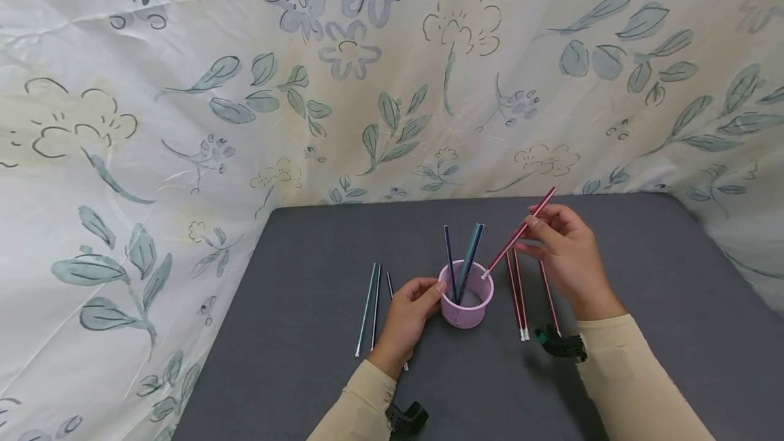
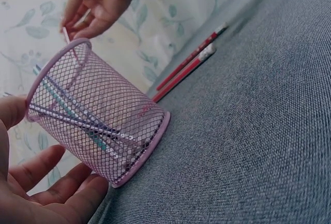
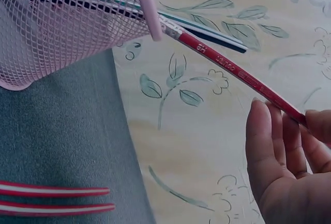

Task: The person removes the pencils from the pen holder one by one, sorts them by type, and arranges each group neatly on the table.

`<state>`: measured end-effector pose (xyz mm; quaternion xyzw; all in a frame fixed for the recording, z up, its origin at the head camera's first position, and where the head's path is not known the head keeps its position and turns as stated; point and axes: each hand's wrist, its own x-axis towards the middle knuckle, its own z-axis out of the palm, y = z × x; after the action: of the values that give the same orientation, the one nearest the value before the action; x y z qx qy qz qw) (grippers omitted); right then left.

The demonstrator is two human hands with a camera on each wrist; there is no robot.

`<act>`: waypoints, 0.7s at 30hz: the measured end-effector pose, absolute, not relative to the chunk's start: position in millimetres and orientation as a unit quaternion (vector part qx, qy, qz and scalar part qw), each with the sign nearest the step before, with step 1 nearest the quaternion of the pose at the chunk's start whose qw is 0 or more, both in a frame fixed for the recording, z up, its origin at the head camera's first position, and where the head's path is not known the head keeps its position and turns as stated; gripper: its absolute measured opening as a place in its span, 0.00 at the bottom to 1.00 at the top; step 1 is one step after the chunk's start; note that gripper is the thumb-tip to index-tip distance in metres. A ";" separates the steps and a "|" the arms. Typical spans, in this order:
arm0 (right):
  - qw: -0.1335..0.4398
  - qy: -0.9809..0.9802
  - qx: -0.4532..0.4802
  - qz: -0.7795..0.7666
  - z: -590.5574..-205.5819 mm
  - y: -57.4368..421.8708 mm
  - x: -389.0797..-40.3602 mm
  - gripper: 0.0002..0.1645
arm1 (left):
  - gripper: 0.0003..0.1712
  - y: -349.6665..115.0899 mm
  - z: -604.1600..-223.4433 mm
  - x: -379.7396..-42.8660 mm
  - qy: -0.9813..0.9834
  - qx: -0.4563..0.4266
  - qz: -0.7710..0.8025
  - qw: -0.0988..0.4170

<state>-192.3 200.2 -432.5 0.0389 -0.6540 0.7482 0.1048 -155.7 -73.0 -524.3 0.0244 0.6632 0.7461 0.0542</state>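
Observation:
A pink mesh pencil cup (image 1: 463,316) stands on the dark table with teal and dark blue pencils (image 2: 67,105) leaning inside. My left hand (image 1: 409,318) holds the cup from its left side; the thumb touches the rim and the other fingers lie along the mesh wall (image 2: 103,74). Between thumb and fingertips, my right hand (image 1: 566,257) pinches a red pencil (image 1: 520,229) near its upper end. That pencil slants down to the left, its white eraser end (image 3: 169,27) at the cup's rim.
To the right of the cup lie several red pencils (image 1: 520,298), partly under the right hand. Teal and dark pencils (image 1: 366,312) lie on the left, one partly covered by the left hand. A floral cloth (image 1: 392,87) hangs behind the grey table (image 1: 306,257).

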 end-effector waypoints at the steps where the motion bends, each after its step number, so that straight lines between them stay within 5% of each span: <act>1: 0.107 -0.649 0.038 0.752 -432.7 201.3 -192.4 0.14 | 0.18 -73.1 -524.4 -155.5 0.663 0.024 0.746 0.055; 13: 0.122 -0.626 0.012 0.770 -435.5 209.3 -187.8 0.15 | 0.18 -74.8 -524.5 -154.1 0.662 0.027 0.746 0.062; 21: 0.088 -0.705 -0.025 0.704 -444.1 214.7 -187.7 0.24 | 0.18 -75.4 -525.2 -154.8 0.663 0.025 0.745 0.064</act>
<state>-187.7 214.7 -444.1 -0.0254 -0.7045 0.7038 0.0876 -154.8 -75.4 -525.2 0.0251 0.6631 0.7454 0.0640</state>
